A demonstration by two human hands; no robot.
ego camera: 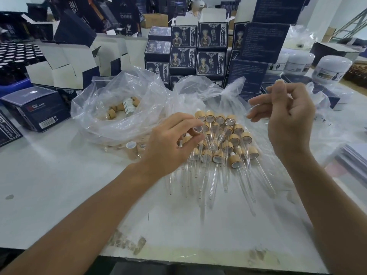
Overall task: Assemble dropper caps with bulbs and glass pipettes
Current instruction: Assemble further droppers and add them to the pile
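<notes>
A pile of assembled droppers (234, 139), bamboo caps with glass pipettes pointing toward me, lies on a clear plastic sheet in the middle of the white table (59, 185). My left hand (168, 143) hovers over the pile's left side and pinches a single bamboo cap (196, 131) between thumb and fingertips. My right hand (288, 120) is raised above the pile's right side, thumb and index fingertip close together, other fingers stretched left. Whether it holds a clear pipette is not visible. An open plastic bag (103, 100) at the left holds loose bamboo caps (112, 113).
Another loose cap (131, 148) lies by the bag's near edge. Stacks of dark blue printed boxes (184, 56) wall off the back of the table, with white jars (331, 70) at the right. A blue box (37, 110) sits at the left, a paper stack (355, 161) at the right edge.
</notes>
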